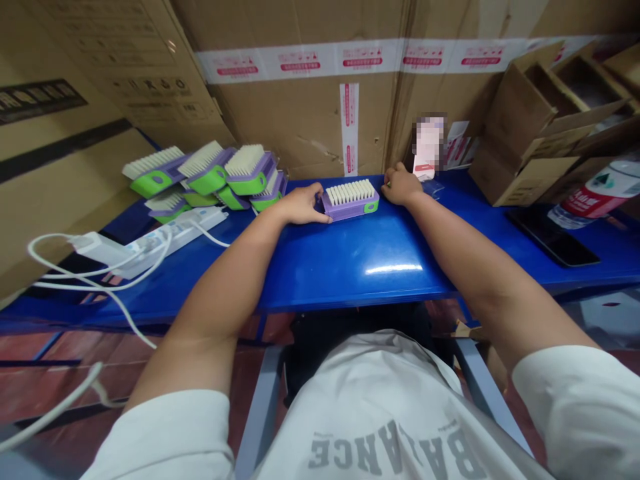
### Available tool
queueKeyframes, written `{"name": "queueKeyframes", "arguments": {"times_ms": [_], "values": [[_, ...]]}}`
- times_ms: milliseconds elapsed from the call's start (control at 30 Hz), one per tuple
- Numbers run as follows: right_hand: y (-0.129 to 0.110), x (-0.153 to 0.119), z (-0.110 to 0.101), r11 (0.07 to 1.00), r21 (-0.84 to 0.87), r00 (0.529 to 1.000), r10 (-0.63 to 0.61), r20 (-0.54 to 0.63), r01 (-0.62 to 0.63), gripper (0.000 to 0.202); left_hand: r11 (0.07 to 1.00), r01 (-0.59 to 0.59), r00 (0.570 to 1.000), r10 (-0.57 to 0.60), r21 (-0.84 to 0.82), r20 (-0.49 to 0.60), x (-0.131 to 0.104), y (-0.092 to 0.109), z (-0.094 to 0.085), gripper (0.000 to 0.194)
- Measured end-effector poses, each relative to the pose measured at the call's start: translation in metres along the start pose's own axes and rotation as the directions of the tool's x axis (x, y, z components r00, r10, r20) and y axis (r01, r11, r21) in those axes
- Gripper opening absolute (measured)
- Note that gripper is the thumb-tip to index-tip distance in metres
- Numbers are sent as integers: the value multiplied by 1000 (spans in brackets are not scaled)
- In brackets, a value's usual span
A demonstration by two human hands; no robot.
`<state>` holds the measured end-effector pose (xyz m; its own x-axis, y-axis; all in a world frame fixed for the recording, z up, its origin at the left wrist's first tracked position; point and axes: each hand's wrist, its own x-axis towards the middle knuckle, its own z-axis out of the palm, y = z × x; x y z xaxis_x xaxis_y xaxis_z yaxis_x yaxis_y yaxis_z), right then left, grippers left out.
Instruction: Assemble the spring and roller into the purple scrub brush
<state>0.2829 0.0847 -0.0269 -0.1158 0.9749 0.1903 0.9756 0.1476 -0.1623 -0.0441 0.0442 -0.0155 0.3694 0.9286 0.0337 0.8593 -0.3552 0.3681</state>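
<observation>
A purple and green brush [351, 200] lies on the blue table [345, 260] with its white bristles up. At its left end is my left hand [305, 204], thumb and fingers apart around that end. To the right of the brush, my right hand [400, 185] has its fingers curled together on the table; a small bit of green shows at the fingertips, too small to name. Several more such brushes [203, 170] are stacked at the back left.
A white power strip [170, 241] with cables lies at the left. Cardboard boxes [530, 127], a black phone [553, 237] and a bottle [595, 193] are at the right. A pink item [428, 147] leans on the cardboard wall [300, 107].
</observation>
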Motion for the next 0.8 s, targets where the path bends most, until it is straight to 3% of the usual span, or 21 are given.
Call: {"name": "queueKeyframes", "arguments": {"times_ms": [367, 567, 800], "values": [[0, -2, -12, 999, -30, 994, -39, 99, 42, 32, 979, 153, 986, -143, 135, -82, 6, -2, 3, 81], [5, 4, -19, 985, -19, 958, -160, 238, 170, 32, 995, -22, 998, 16, 101, 64, -1, 6, 1, 75], [11, 4, -20, 970, 12, 926, -237, 293, 245, 71, 966, -252, 951, 257, -52, 169, -8, 22, 8, 77]]}}
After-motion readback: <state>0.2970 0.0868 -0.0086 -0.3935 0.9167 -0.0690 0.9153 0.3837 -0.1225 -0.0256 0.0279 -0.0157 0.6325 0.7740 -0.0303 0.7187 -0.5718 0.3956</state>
